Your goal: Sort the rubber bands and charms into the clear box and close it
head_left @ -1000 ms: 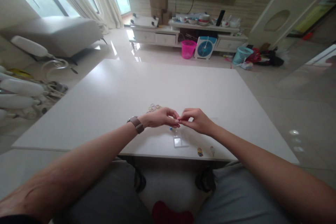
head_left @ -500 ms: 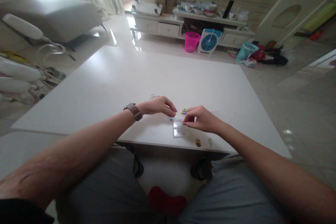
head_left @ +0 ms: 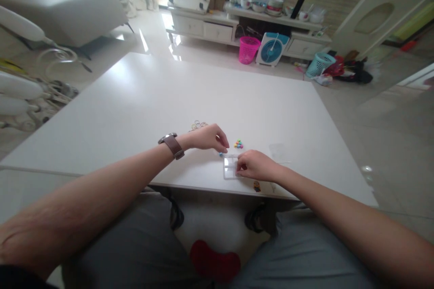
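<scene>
My left hand [head_left: 212, 137], with a brown-strapped watch [head_left: 173, 145] on the wrist, hovers above the table just behind a clear plastic compartment box [head_left: 229, 171]. Its fingers curl toward the thumb; anything between the tips is too small to make out. Below them lies a small blue piece [head_left: 220, 154]. My right hand [head_left: 255, 165] covers the box's right side, fingertips pinched together over its compartments, whatever they hold hidden. Behind the box sits a little pile of colourful beads [head_left: 238, 144]. A small yellow-and-dark figure charm [head_left: 257, 186] lies near the table's front edge.
Several metal rings [head_left: 197, 124] lie behind my left hand. A flat clear plastic piece [head_left: 277, 150] rests beyond my right forearm. The white table [head_left: 210, 90] extends forward; past it on the floor stand a pink basket [head_left: 248, 49] and a blue-and-white fan [head_left: 272, 48].
My right hand has moved down toward me over the box's right side, and the pink piece at its fingertips no longer shows. My left hand has barely moved. The view has shifted slightly.
</scene>
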`<state>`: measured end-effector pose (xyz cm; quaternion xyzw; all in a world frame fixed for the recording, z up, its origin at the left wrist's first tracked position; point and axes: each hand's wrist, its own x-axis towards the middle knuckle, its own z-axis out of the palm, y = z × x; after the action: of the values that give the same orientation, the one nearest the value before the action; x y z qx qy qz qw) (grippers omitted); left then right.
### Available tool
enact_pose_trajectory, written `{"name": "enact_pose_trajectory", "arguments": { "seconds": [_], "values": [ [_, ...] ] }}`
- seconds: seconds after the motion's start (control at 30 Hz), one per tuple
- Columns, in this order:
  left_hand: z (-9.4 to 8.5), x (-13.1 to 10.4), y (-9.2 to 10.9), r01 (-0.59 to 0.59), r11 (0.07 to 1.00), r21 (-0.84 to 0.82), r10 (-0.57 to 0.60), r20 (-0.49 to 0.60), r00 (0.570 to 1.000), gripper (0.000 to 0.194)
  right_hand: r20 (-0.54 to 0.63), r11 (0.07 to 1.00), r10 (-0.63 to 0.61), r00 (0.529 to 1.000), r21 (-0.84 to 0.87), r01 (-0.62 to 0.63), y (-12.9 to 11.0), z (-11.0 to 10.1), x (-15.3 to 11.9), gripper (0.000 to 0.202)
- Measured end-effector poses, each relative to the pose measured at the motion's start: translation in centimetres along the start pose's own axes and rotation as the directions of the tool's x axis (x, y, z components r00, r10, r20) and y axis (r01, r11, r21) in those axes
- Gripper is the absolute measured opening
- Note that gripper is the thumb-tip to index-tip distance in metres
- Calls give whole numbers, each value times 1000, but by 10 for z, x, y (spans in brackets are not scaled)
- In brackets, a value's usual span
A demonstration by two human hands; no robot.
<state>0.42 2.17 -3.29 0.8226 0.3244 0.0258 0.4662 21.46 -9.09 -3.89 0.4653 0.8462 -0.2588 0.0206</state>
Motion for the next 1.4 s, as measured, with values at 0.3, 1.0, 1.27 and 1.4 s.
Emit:
{"name": "enact_pose_trajectory", "arguments": {
  "seconds": [0.3, 1.0, 1.27, 1.4],
  "values": [
    [6, -4, 9, -87, 979, 184, 83, 25, 996, 16, 11, 999, 6, 1000, -35, -6, 6, -2, 1, 15],
    [12, -3, 13, -217, 976, 32, 215, 64, 975, 15, -247, 989, -3, 969, 143, 39, 4, -16, 5, 15],
    [15, -7, 22, -80, 952, -295, 109, 84, 990, 22, -440, 931, -7, 898, 325, 166, -6, -19, 1, 3],
    [16, -7, 24, -38, 904, -426, 83, 89, 993, 26, -471, 912, -41, 881, 342, 225, -7, -20, 1, 3]
  ]
}}
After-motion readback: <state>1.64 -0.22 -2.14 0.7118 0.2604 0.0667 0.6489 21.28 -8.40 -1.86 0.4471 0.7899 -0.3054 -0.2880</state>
